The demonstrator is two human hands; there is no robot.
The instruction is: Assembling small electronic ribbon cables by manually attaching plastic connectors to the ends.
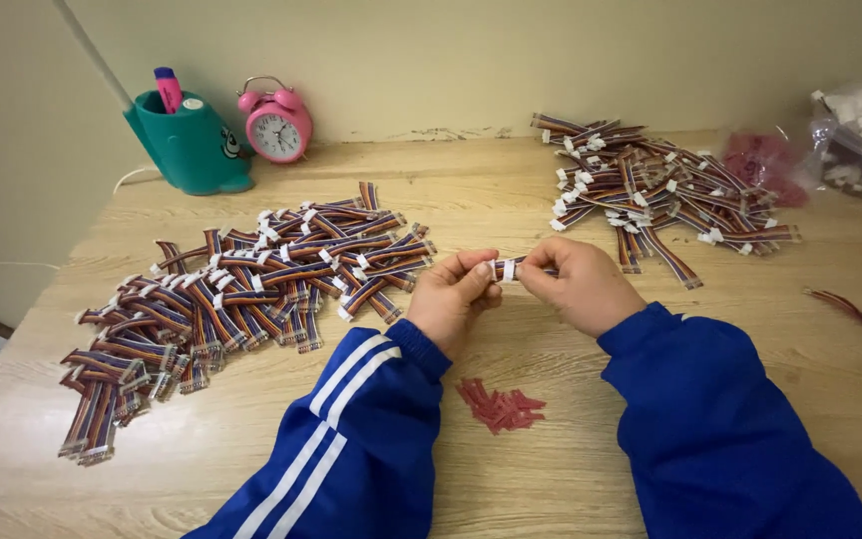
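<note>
Hands meet above the middle of the wooden table point(551, 479) — the left hand point(459, 292) and the right hand point(576, 282) both pinch one short rainbow ribbon cable point(513, 268) by its white connector end, fingertips closed tight on it. A large heap of cables point(231, 299) spreads to the left, a second heap point(650, 190) lies at the far right. Small red strips point(499, 406) sit between the blue sleeves point(371, 429). At the back — a pink alarm clock point(276, 122) beside a teal pen holder point(187, 142).
</note>
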